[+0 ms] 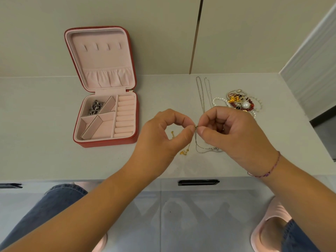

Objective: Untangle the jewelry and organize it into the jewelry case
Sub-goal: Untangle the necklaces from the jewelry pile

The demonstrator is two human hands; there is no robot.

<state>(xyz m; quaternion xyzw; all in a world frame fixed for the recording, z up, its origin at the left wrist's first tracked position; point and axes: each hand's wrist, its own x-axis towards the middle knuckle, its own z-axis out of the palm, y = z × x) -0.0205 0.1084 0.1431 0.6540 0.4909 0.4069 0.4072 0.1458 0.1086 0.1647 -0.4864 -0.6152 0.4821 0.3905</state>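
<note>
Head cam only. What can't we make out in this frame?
1. Head view: the bit of the silver chain pinched between the left hand and the right hand is too small; clasp or knot, cannot tell.
2. Gold chain: partly hidden behind the left hand.
3. Jewelry pile: pieces overlap, count unclear; near edge hidden by the right hand.
4. Silver piece in the case: too small to identify.

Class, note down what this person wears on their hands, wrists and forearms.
No sleeves are in view on either arm. The right hand has a thin purple thread bracelet round its wrist. The left hand and its wrist wear nothing visible.
</note>
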